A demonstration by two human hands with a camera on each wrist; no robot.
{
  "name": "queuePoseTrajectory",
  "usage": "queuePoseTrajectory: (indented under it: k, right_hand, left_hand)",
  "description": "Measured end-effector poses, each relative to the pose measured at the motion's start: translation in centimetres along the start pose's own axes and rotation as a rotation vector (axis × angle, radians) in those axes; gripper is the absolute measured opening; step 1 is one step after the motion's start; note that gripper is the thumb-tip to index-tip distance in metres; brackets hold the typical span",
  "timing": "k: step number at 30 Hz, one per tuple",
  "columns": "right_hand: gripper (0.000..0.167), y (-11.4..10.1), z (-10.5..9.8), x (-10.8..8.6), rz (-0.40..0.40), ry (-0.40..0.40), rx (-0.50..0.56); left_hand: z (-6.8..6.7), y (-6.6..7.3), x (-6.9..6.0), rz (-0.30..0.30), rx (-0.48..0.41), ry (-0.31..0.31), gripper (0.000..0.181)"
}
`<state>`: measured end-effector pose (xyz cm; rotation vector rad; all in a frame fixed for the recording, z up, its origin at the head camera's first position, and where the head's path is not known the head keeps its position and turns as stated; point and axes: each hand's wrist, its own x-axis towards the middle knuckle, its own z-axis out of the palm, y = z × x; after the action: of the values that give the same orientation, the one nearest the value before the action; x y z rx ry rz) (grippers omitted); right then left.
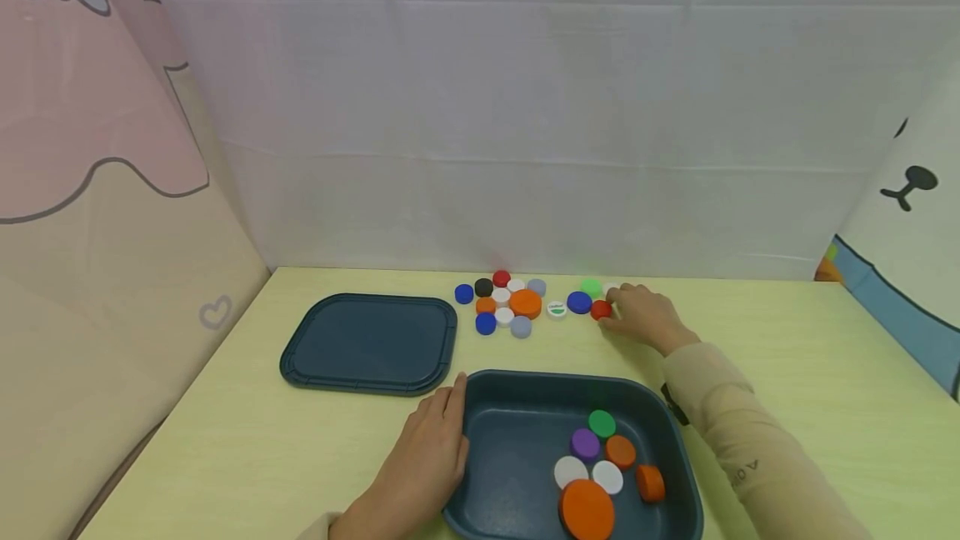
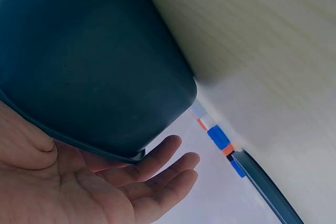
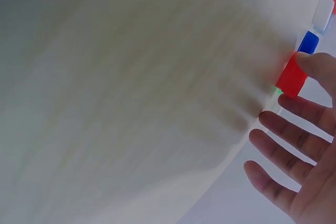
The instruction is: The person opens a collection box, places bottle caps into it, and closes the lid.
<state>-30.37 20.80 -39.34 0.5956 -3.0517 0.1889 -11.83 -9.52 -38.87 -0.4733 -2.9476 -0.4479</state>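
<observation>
My left hand (image 1: 423,452) rests against the left rim of a dark blue-green tray (image 1: 517,375), its fingers loosely extended along the outside. In the left wrist view the tray's outer wall (image 2: 100,66) is above the palm, and several fingertips stay clear of it. Farther back, my right hand (image 1: 643,315) pinches a red bottle cap (image 1: 601,310) between thumb and index finger, at table level. The right wrist view shows this red cap (image 3: 292,77) with the other fingers spread. Beside it lie a blue cap (image 1: 579,302), a light green cap (image 1: 591,287) and a partly hidden white cap (image 1: 611,288).
Inside the tray are several caps, including a large orange one (image 1: 587,510), a purple one (image 1: 585,444) and a green one (image 1: 602,423). A flat dark lid (image 1: 369,343) lies to the left. Several mixed caps, among them an orange cap (image 1: 526,304), cluster near the back wall (image 1: 480,215).
</observation>
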Motion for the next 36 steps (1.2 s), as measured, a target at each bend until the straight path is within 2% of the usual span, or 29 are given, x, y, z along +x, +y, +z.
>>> queuePoseTrajectory:
  k: [27,36]
  right_hand:
    - [0.024,-0.1,-0.2,-0.2,-0.001,-0.008,-0.003]
    - [0.030,0.4,-0.5,-1.3,0.026,-0.009,-0.009]
  left_hand:
    - [-0.2,0.0,0.0,-0.002,-0.010,-0.021,0.055]
    - [-0.3,0.1,0.0,-0.005,-0.016,-0.037,0.055]
